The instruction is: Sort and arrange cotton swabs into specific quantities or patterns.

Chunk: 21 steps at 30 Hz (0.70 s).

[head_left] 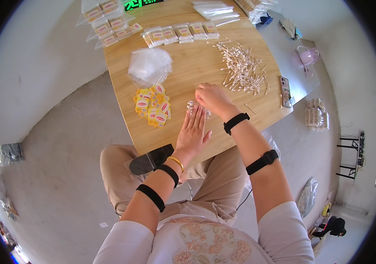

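Near the middle of the wooden table, a small row of cotton swabs (191, 104) lies partly under my hands. My left hand (191, 131) rests flat across its near side with the fingers stretched out. Just beyond and to the right, my right hand (214, 99) is closed, its fingers curled down at the swabs; what they hold is hidden. A loose heap of cotton swabs (243, 68) spreads at the far right. To the left lie a pile of yellow printed cards (152, 108) and a stack of clear plastic bags (150, 66).
Filled swab packs (181, 33) stand in a row at the back, with more bagged packs (109, 26) at the far left. A phone (285, 91) lies by the right edge. One single swab (250, 109) sits near my right wrist. A black flat object (152, 159) juts from the near edge.
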Available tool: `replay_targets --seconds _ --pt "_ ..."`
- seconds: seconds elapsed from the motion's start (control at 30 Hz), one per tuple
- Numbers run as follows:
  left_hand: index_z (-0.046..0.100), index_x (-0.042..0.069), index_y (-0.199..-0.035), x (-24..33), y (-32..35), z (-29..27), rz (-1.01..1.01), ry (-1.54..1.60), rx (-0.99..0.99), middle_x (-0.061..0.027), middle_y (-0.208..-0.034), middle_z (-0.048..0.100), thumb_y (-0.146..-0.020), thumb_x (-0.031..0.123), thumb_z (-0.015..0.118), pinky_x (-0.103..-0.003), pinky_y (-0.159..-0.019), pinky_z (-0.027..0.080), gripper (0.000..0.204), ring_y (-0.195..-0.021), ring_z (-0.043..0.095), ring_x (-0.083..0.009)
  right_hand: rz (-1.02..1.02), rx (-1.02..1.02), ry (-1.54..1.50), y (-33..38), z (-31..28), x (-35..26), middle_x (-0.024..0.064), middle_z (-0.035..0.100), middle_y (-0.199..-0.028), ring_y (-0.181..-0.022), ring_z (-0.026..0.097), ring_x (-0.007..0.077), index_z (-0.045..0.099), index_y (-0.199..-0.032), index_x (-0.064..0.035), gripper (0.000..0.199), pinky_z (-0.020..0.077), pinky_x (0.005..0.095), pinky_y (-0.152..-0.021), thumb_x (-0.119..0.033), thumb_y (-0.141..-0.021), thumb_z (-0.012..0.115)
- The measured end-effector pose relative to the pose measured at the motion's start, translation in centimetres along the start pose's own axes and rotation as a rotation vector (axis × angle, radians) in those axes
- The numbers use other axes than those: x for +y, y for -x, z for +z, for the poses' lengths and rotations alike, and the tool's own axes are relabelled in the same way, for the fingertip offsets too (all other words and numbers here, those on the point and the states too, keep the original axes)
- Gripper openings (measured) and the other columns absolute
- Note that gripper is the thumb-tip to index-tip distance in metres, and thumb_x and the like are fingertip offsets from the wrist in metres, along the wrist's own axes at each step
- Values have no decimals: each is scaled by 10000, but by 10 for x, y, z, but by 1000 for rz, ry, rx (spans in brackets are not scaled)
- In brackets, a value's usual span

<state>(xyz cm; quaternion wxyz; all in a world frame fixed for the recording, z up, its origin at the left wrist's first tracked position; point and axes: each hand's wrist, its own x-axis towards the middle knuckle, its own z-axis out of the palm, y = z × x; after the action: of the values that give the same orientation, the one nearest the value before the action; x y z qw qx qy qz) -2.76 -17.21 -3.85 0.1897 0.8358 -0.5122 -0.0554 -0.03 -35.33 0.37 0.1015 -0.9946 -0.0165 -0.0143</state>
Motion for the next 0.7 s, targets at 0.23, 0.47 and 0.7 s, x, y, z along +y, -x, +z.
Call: replay_targets --seconds 0.23,0.47,0.7 --pt "233 -61 -1518 3 -2 -3 14 67 55 -197 -1587 264 -977 402 457 -460 -1249 82 746 -1510 172 -306 -34 -33 233 -3 -2 -1 63 637 -867 -904 639 245 641 -766 -105 43 524 403 -784 -125 -802 652" --pt "501 57 -1345 -4 6 -20 -44 300 306 -141 -1471 433 -940 299 576 -483 -1215 177 477 -1444 319 -293 368 216 -744 31 -32 -16 41 696 -800 -718 651 111 689 -911 -31 90 509 259 -657 -100 -857 709" --pt "645 16 -977 16 13 -94 -253 993 387 -80 -933 711 -898 205 710 -402 -933 446 215 -905 671 -220 434 176 -1229 84 -66 -71 -10 658 -864 -777 597 56 660 -961 1 130 497 233 -710 -121 -922 676"
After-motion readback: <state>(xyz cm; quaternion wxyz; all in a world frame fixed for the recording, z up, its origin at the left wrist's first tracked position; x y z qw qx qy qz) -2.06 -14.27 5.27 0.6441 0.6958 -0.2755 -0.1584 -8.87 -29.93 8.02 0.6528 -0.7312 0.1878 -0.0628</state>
